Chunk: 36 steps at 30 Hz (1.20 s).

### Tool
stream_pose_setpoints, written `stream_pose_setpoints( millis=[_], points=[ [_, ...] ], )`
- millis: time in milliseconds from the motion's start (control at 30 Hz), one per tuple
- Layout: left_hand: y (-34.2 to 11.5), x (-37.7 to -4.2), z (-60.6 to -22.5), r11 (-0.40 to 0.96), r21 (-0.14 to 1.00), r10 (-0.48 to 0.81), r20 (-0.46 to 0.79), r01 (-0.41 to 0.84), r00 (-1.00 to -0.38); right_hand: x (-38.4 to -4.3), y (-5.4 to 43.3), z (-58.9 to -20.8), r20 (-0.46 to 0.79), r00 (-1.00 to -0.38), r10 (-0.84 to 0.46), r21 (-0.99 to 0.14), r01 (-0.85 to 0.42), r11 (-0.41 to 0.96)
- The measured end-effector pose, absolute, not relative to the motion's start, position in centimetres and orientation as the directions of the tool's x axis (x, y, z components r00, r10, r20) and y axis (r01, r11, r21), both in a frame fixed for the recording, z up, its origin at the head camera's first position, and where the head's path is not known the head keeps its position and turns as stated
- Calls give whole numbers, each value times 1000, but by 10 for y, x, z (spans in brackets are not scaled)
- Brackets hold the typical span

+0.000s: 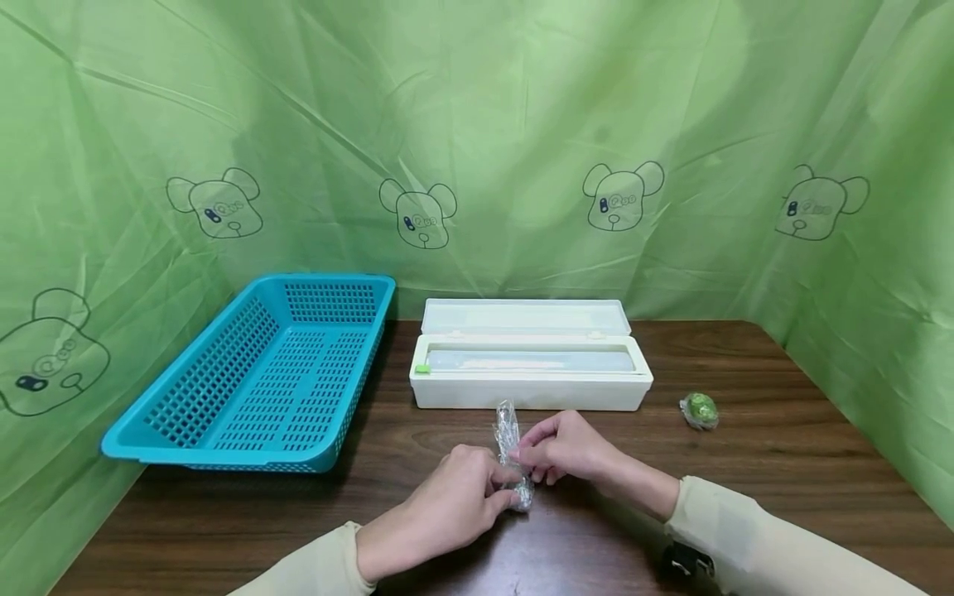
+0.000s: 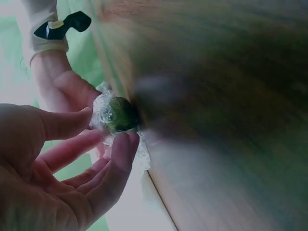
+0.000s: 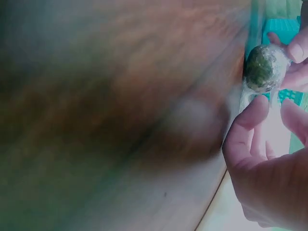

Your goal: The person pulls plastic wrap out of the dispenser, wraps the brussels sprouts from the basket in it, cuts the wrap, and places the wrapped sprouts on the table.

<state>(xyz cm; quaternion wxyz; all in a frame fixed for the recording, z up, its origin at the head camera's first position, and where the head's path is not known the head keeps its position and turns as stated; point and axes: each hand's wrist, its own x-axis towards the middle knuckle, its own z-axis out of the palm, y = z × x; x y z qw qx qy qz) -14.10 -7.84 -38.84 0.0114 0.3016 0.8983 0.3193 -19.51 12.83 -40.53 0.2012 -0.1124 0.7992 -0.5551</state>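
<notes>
A small round green thing (image 2: 123, 114), partly wrapped in crumpled cling film (image 1: 507, 426), is low over the brown table in front of the white box. My left hand (image 1: 465, 490) pinches the wrapped end between thumb and fingers. On the other side, my right hand (image 1: 564, 447) has its thumb and fingertips bent at the film's edge, gripping it. The wrapped green thing (image 3: 260, 70) shows up close in the right wrist view, just above the right fingertips. A twisted length of film stretches away toward the box.
Behind the hands stands a white cling film dispenser (image 1: 531, 391), its lid (image 1: 525, 316) raised and a roll inside. To the left is a blue perforated basket (image 1: 320, 457). Another wrapped green thing (image 1: 701, 408) lies at the right. Green fabric (image 1: 514, 99) surrounds the table.
</notes>
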Motion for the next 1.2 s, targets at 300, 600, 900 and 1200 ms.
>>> stream_pose_setpoints(
  millis=[300,600,900,1200],
  points=[
    [-75,-144,-392,622,579,520,197,527,-831,-197,121,-407,-152,-950,-271,-868,-2,496],
    [-75,-148,-395,614,593,503,213,520,-838,-197,115,-407,-191,-950,-246,-874,51,484],
    [-76,-146,-398,591,630,517,184,504,-836,-198,122,-399,-248,-926,-284,-949,172,265],
    [-76,-153,-397,537,700,501,185,471,-846,-196,129,-392,-271,-919,-286,-957,225,184]
  ],
)
